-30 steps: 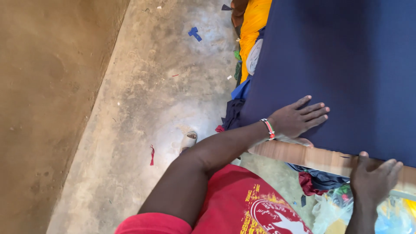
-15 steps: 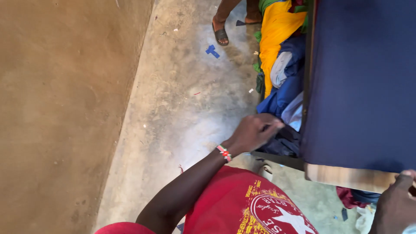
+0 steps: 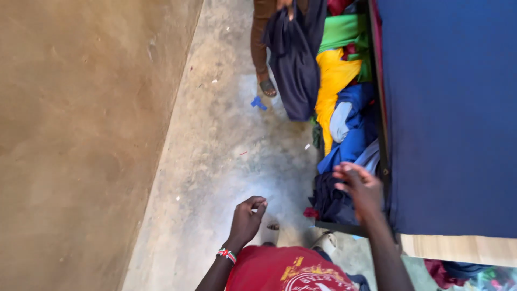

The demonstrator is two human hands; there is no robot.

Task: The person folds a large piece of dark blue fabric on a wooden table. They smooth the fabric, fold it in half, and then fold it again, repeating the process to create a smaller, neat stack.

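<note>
My left hand, with a beaded band at the wrist, hangs over the concrete floor with its fingers curled in and nothing visibly in them. My right hand reaches over a heap of cloth under the table's side, fingers extended above a dark navy garment. Blue cloth lies just beyond the fingertips. Further up the heap are yellow cloth and green cloth. I wear a red printed shirt.
A table covered in navy blue fabric fills the right side, with a pale wooden edge. Another person's leg and sandal stand at the top, beside a hanging dark garment. A brown wall runs along the left.
My left hand has come off the cloth heap and dropped down-left over the floor. My right hand has left the table's wooden edge and reached to the heap. The view has shifted up.
</note>
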